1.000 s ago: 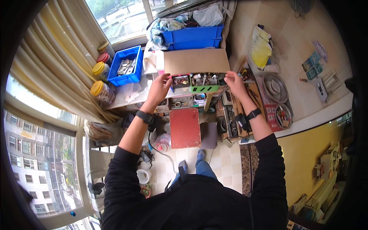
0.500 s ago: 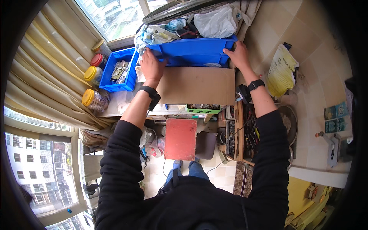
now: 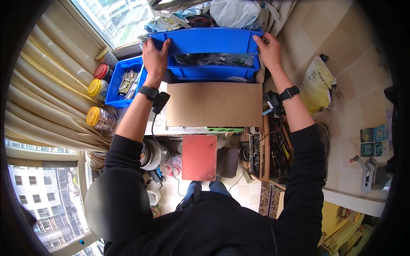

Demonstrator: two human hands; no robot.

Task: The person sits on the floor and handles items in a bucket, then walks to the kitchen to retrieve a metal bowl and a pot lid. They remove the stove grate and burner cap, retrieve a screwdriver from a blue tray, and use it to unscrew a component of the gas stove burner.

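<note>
My left hand (image 3: pixel 154 59) grips the left end of a long blue plastic bin (image 3: pixel 207 41), its thumb against the front wall. At the opposite end, my right hand (image 3: pixel 269 51) holds the same bin, with the thumb on its front corner. The bin is raised above a second blue bin (image 3: pixel 205 73), leaving a gap at the front. Through that gap show dark things in clear plastic bags (image 3: pixel 215 59). What lies inside the raised bin is hidden by its front wall. Below the lower bin is a plain brown cardboard sheet (image 3: pixel 215 104).
White and patterned plastic bags (image 3: pixel 235 13) lie behind the raised bin. To the left stand a smaller blue bin (image 3: pixel 124 81) of small parts and several lidded jars (image 3: pixel 96 119). A red-topped stool (image 3: pixel 199 158) is before me; a drawer of tools (image 3: pixel 279 151) lies right.
Both hands have lifted the upper blue bin up and away from the lower one. A gap with bagged contents now shows between them.
</note>
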